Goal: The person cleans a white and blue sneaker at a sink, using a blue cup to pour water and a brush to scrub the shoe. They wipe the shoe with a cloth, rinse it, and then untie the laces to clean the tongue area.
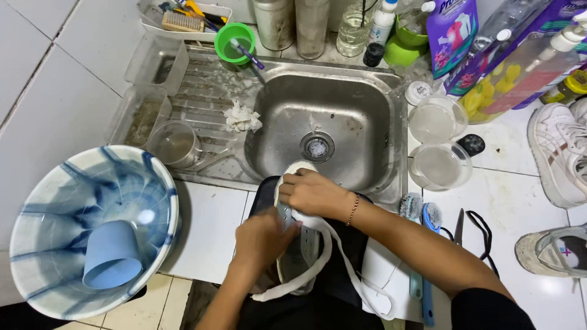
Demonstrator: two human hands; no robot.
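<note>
A white shoe (298, 253) lies lengthwise on a dark cloth (342, 256) at the front edge of the steel sink (379, 122), toe toward the basin. My right hand (315, 192) presses on its toe end, fingers curled over it. My left hand (263, 238) grips the shoe's left side near the lace area. Loose white laces (358, 278) trail off to the lower right.
A blue-and-white basin (36, 244) holding a pale blue cup (113, 253) sits at left. Two lidded clear tubs (437, 119), brushes (422, 211), scissors (460, 227) and more white shoes (559, 153) lie right. Bottles and a green cup (234, 41) line the back.
</note>
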